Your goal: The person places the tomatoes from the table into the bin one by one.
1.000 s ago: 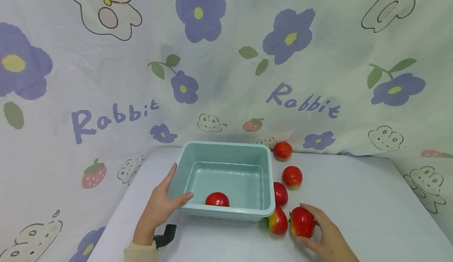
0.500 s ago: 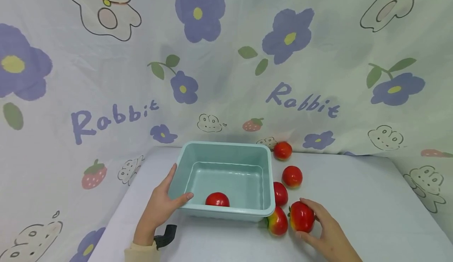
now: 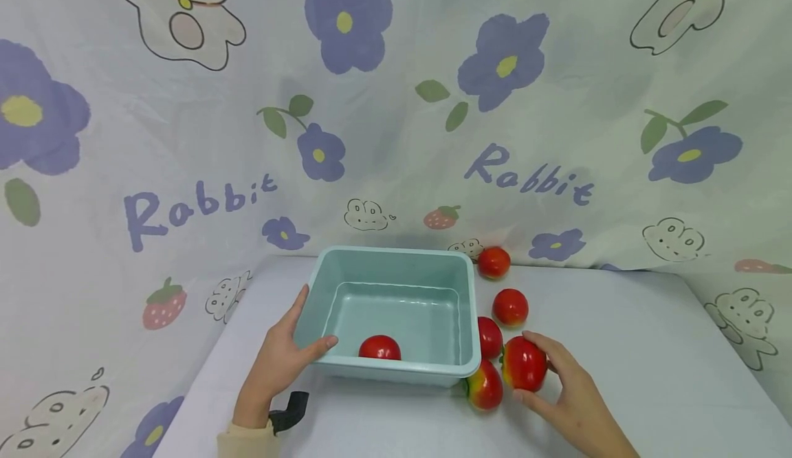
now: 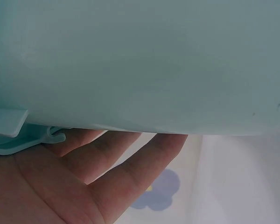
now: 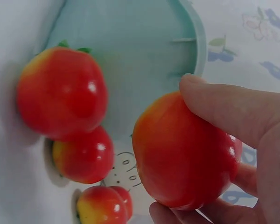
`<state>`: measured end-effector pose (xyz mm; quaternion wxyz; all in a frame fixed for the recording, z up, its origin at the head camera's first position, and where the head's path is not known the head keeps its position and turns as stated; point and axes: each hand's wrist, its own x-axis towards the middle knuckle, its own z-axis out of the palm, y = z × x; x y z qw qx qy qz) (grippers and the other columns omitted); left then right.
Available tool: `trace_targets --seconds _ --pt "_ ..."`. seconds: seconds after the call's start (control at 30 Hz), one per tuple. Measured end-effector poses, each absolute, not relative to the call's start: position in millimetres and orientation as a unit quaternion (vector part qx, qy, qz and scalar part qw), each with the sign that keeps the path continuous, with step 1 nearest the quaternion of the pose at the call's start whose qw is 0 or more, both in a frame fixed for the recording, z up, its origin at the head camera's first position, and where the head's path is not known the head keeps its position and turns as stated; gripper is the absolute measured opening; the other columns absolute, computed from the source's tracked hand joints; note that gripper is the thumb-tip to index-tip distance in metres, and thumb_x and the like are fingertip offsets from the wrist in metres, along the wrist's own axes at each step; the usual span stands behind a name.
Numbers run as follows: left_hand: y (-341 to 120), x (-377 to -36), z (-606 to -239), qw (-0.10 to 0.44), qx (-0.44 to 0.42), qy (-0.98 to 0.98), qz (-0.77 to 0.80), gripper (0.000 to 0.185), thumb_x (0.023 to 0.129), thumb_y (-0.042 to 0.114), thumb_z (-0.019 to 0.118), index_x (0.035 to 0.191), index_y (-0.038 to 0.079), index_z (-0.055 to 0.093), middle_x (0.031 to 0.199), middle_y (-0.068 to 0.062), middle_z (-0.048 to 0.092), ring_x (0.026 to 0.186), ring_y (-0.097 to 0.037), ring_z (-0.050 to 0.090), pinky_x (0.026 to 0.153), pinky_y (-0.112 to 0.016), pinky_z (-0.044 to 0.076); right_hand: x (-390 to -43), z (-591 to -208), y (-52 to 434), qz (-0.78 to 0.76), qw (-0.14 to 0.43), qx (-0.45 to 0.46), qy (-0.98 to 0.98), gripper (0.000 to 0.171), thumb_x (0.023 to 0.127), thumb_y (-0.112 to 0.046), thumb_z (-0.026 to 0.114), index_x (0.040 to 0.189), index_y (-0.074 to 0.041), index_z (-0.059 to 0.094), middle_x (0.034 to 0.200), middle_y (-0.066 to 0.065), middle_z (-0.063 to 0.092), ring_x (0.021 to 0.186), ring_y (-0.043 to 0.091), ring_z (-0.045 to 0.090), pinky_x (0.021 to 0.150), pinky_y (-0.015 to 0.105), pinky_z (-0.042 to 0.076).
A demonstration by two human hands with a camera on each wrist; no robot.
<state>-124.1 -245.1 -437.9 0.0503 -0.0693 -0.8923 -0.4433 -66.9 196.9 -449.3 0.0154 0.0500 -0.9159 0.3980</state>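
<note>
A pale blue-green plastic bin stands on the white table with one red tomato inside near its front wall. My left hand holds the bin's front left corner, thumb over the rim and fingers along the outer left wall; the left wrist view shows these fingers spread against the outside. My right hand grips another tomato, yellowish toward its green leafy end, between thumb and fingers. In the right wrist view this tomato hangs beside the bin's outer wall, above the table.
Along the bin's right side lie more tomatoes: one at the front corner, one against the wall, one behind it and one by the backdrop. A patterned cloth hangs behind the table.
My right hand has raised the gripped tomato and carried it slightly away from me and to the left. The left hand and the bin have kept their place.
</note>
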Motion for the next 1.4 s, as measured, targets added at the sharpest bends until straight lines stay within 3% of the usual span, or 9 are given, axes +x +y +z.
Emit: trace_targets --seconds 0.2,0.43,0.67,1.0,1.1,1.23,1.33,1.4 --pt "-245.5 -123.8 -437.4 0.048 -0.068 -0.893 -0.442 0.102 0.085 0.037 0.079 0.162 0.009 0.017 0.159 -0.022 0.032 0.141 -0.047 0.035 0.104 -0.068 0.037 -68.7 -442.1 194.6 0.407 0.042 0.06 -0.911 0.082 0.075 -0.037 0.089 0.145 -0.022 0.048 0.141 0.006 0.053 0.12 0.027 0.057 0.088 0.051 0.057" --pt "-245.3 -124.7 -437.7 0.047 -0.066 -0.894 -0.44 0.102 0.085 0.036 0.08 0.162 0.01 0.018 0.16 -0.021 0.03 0.142 -0.047 0.033 0.105 -0.068 0.036 -69.6 -437.0 189.5 0.405 0.064 0.061 -0.91 0.083 0.076 -0.037 0.089 0.145 -0.016 0.048 0.141 0.007 0.053 0.12 0.029 0.057 0.089 0.055 0.055" --pt "-245.3 -124.7 -438.4 0.048 -0.068 -0.893 -0.442 0.102 0.085 0.037 0.079 0.162 0.009 0.017 0.16 -0.021 0.031 0.142 -0.046 0.035 0.105 -0.068 0.037 -70.8 -430.3 183.4 0.415 0.094 0.071 -0.902 0.082 0.076 -0.036 0.089 0.145 -0.018 0.049 0.141 0.003 0.054 0.12 0.025 0.057 0.089 0.052 0.056" --pt "-245.0 -125.3 -438.0 0.049 -0.071 -0.895 -0.437 0.102 0.085 0.037 0.08 0.162 0.009 0.017 0.161 -0.021 0.028 0.144 -0.047 0.031 0.107 -0.068 0.034 -77.2 -421.4 173.9 0.43 0.115 0.075 -0.892 0.079 0.077 -0.03 0.089 0.144 -0.017 0.049 0.138 0.007 0.055 0.118 0.026 0.058 0.088 0.054 0.056" --pt "-245.2 -125.5 -438.5 0.049 -0.072 -0.894 -0.439 0.102 0.085 0.037 0.08 0.162 0.008 0.017 0.161 -0.02 0.028 0.144 -0.047 0.031 0.107 -0.068 0.034 -79.5 -420.1 171.7 0.433 0.124 0.077 -0.89 0.08 0.076 -0.029 0.09 0.144 -0.015 0.049 0.138 0.007 0.055 0.118 0.024 0.057 0.087 0.049 0.057" --pt "-245.5 -124.9 -438.5 0.05 -0.069 -0.894 -0.44 0.102 0.085 0.037 0.079 0.161 0.008 0.018 0.161 -0.021 0.029 0.143 -0.047 0.032 0.106 -0.068 0.035 -82.6 -417.6 168.5 0.432 0.132 0.085 -0.888 0.081 0.076 -0.027 0.09 0.145 -0.015 0.049 0.138 0.004 0.055 0.118 0.019 0.056 0.088 0.034 0.057" --pt "-245.6 -124.5 -438.4 0.05 -0.069 -0.893 -0.441 0.102 0.086 0.037 0.079 0.162 0.009 0.018 0.161 -0.021 0.03 0.143 -0.047 0.033 0.106 -0.068 0.035 -83.6 -415.7 164.6 0.435 0.135 0.089 -0.886 0.082 0.075 -0.025 0.09 0.145 -0.015 0.048 0.138 0.004 0.055 0.118 0.019 0.056 0.088 0.034 0.057" --pt "-245.7 -124.3 -438.5 0.05 -0.069 -0.893 -0.441 0.102 0.086 0.037 0.079 0.162 0.01 0.018 0.161 -0.02 0.029 0.143 -0.046 0.032 0.106 -0.068 0.034 -83.8 -414.8 161.4 0.44 0.134 0.089 -0.883 0.083 0.075 -0.025 0.09 0.145 -0.015 0.048 0.138 0.005 0.055 0.117 0.021 0.057 0.087 0.041 0.058"
